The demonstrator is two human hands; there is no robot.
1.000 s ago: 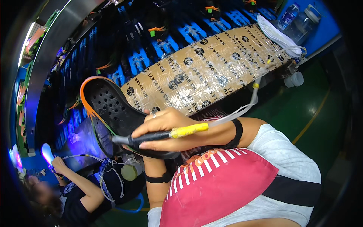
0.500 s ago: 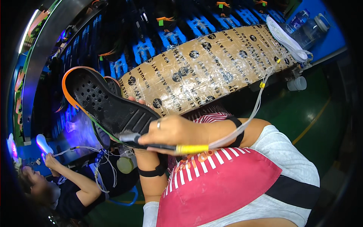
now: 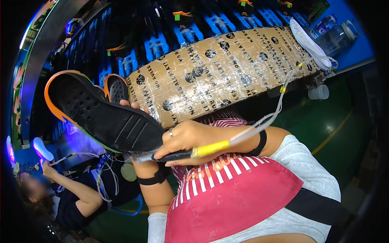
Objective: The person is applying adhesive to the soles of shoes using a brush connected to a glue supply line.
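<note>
My left hand (image 3: 135, 106) is closed round a black shoe sole (image 3: 97, 107) with an orange and green rim, its hollow upper face turned up. Only a few fingertips show past the sole's far edge; the rest of the hand is hidden beneath. My right hand (image 3: 188, 139) grips the black handle of a glue brush (image 3: 173, 156). A yellow sleeve and a clear hose run back from the handle along my forearm. The pale bristles (image 3: 142, 156) are at the sole's near edge. Behind the held sole, a second black sole (image 3: 117, 88) with an orange edge shows in part; what bears it is hidden.
A cardboard-covered work surface (image 3: 223, 77) crosses in front of me. At its right end lie a white shoe-shaped piece (image 3: 310, 43) and bottles (image 3: 337, 38). Beyond run blue holders (image 3: 156, 46) with orange pieces. On the left a co-worker's hand (image 3: 49, 170) holds a pale sole.
The held sole has shifted left and toward me with my left hand. The brush has moved down to the sole's near edge, and more of the second sole now shows.
</note>
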